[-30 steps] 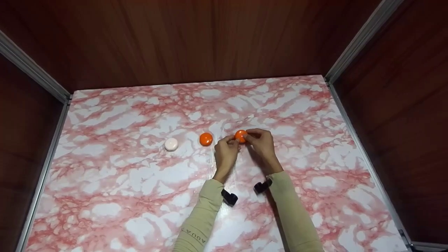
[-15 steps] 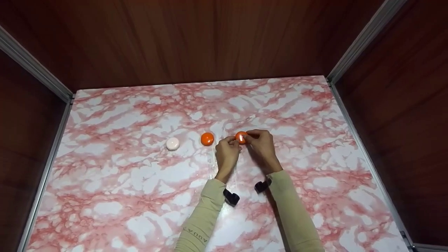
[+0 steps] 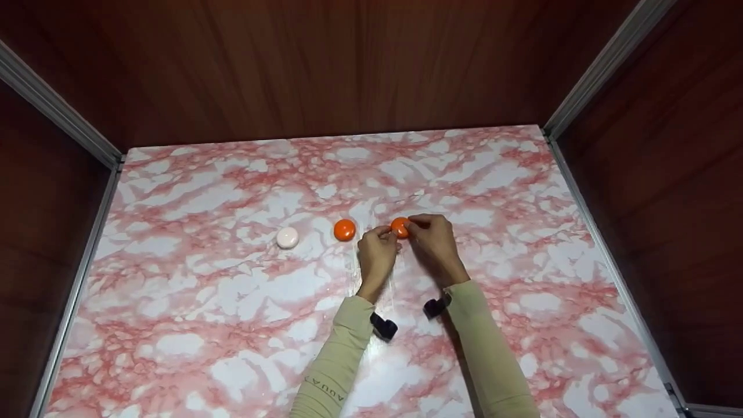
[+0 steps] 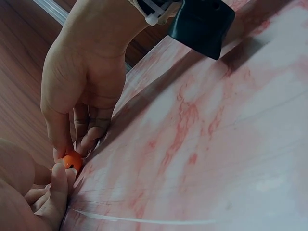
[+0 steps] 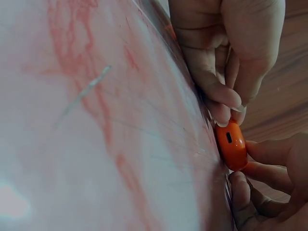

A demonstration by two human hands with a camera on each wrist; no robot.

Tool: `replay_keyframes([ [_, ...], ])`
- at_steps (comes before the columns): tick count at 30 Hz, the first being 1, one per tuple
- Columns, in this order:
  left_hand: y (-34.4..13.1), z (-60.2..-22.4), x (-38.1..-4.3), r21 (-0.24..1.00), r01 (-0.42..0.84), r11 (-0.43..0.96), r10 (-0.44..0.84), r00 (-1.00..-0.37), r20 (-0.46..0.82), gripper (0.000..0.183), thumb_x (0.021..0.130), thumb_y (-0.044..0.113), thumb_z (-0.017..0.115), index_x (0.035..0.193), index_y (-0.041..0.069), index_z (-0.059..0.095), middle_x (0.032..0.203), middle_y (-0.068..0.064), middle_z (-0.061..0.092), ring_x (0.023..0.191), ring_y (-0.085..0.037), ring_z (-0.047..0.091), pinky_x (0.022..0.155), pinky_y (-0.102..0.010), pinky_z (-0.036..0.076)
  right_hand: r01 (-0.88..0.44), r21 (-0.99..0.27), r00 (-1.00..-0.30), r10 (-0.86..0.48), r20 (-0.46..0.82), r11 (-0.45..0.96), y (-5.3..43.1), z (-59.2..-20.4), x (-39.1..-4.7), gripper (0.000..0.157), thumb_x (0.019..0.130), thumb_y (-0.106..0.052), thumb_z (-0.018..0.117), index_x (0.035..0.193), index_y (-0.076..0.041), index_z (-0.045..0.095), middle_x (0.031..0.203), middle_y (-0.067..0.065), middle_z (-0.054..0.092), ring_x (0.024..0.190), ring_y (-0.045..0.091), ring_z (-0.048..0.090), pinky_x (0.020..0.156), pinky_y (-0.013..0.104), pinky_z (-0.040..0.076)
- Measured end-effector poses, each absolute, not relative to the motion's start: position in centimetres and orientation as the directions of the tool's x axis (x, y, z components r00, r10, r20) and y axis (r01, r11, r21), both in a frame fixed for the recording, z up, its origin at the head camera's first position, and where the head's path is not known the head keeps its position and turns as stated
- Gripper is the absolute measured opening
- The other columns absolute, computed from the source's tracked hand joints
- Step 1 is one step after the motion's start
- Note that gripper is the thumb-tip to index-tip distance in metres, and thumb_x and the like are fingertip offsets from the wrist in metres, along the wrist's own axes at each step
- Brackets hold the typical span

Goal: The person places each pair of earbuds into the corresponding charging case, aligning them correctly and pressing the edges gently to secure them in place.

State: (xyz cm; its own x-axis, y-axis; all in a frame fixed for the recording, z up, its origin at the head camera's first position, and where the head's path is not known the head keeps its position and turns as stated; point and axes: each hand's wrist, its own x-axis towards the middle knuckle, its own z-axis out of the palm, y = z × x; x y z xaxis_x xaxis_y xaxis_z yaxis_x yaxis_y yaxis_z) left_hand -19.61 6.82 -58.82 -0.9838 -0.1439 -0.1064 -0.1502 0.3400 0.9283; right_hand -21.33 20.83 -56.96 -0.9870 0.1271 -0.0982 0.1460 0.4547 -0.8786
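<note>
A glossy round orange case lies on the table between both hands. On its side, the right wrist view shows a small dark slot like a charging port in the case. My left hand pinches its left edge with thumb and forefinger. From the other side, the fingers of my right hand grip its right edge. Farther left sit a second orange case, of the same round shape, and a white one. In the left wrist view the fingers cover much of the held orange case.
The table top has a red and white marbled surface. Dark wood panels with metal edge strips stand around the back and sides. A black camera block is strapped at the left wrist, another black block at the right.
Both hands stay at the orange case with little movement. The head view has shifted slightly, so the table and things on it appear a bit farther right.
</note>
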Motion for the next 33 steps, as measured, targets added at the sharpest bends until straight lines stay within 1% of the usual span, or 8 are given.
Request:
replay_keyframes([
  [11,6.8,-58.7,-19.6,0.931,-0.155,0.332,-0.148,-0.983,-0.111,0.025,0.099,0.018,0.069,0.121,0.009,0.078,0.08,0.002,0.081,0.062,-0.003,0.073,0.077,-0.037,0.062,0.143,-0.874,-0.988,0.126,-0.094,0.465,20.9,-56.9,-21.4,0.023,0.099,-0.019,0.072,0.115,-0.005,0.081,0.115,0.016,0.079,0.109,0.031,0.074,0.099,0.045,0.059],
  [16,6.7,-58.8,-19.5,0.931,-0.166,0.325,-0.146,-0.982,-0.124,0.029,0.099,0.021,0.07,0.124,0.009,0.077,0.082,0.003,0.081,0.064,-0.003,0.073,0.08,-0.037,0.062,0.139,-0.86,-0.988,0.128,-0.086,0.491,21.2,-57.0,-21.5,0.028,0.099,-0.023,0.074,0.118,-0.003,0.079,0.115,0.017,0.078,0.107,0.031,0.073,0.098,0.044,0.058],
  [18,6.7,-58.8,-19.3,0.932,-0.172,0.318,-0.147,-0.981,-0.13,0.03,0.1,0.024,0.07,0.125,0.009,0.077,0.084,0.003,0.082,0.065,-0.003,0.073,0.08,-0.038,0.061,0.123,-0.852,-0.99,0.125,-0.068,0.508,21.5,-57.2,-21.5,0.03,0.099,-0.025,0.074,0.118,-0.002,0.079,0.114,0.018,0.078,0.102,0.03,0.073,0.093,0.04,0.059],
  [21,6.5,-58.7,-18.9,0.941,-0.163,0.297,-0.142,-0.982,-0.125,0.029,0.101,0.026,0.07,0.124,0.01,0.077,0.088,0.001,0.081,0.067,-0.005,0.073,0.074,-0.034,0.06,0.112,-0.855,-0.99,0.126,-0.056,0.507,21.9,-57.2,-21.4,0.032,0.099,-0.027,0.074,0.118,-0.002,0.078,0.11,0.018,0.078,0.094,0.026,0.072,0.081,0.03,0.058],
  [24,6.1,-58.1,-18.3,0.958,-0.124,0.259,-0.12,-0.988,-0.096,0.027,0.101,0.022,0.069,0.124,0.008,0.075,0.094,-0.006,0.081,0.071,-0.01,0.075,0.065,-0.028,0.058,0.126,-0.878,-0.988,0.141,-0.067,0.462,22.4,-57.1,-21.0,0.035,0.099,-0.028,0.075,0.12,-0.001,0.077,0.11,0.019,0.077,0.089,0.023,0.071,0.072,0.021,0.055],
  [28,5.1,-56.7,-17.7,0.978,-0.051,0.201,-0.073,-0.997,-0.037,0.029,0.101,0.01,0.063,0.127,0.0,0.072,0.103,-0.018,0.078,0.077,-0.027,0.079,0.057,-0.024,0.058,0.138,-0.895,-0.982,0.174,-0.069,0.424,23.3,-56.9,-20.7,0.045,0.098,-0.032,0.076,0.129,0.001,0.07,0.114,0.02,0.074,0.096,0.026,0.07,0.076,0.022,0.054],
  [30,4.4,-55.9,-17.6,0.981,-0.009,0.193,-0.062,-0.998,0.003,0.029,0.101,0.006,0.062,0.127,-0.002,0.072,0.105,-0.021,0.077,0.082,-0.033,0.079,0.059,-0.024,0.06,0.133,-0.894,-0.981,0.185,-0.057,0.429,24.0,-56.7,-20.7,0.052,0.098,-0.036,0.075,0.135,0.0,0.066,0.118,0.018,0.071,0.101,0.027,0.068,0.08,0.023,0.054],
  [33,3.2,-54.6,-17.7,0.973,0.059,0.222,-0.063,-0.995,0.075,0.027,0.1,0.004,0.062,0.124,-0.002,0.073,0.108,-0.022,0.077,0.091,-0.033,0.077,0.069,-0.03,0.063,0.111,-0.897,-0.981,0.189,-0.031,0.427,25.1,-56.3,-20.7,0.06,0.099,-0.038,0.074,0.143,0.0,0.059,0.123,0.018,0.067,0.108,0.029,0.067,0.086,0.029,0.054],
])
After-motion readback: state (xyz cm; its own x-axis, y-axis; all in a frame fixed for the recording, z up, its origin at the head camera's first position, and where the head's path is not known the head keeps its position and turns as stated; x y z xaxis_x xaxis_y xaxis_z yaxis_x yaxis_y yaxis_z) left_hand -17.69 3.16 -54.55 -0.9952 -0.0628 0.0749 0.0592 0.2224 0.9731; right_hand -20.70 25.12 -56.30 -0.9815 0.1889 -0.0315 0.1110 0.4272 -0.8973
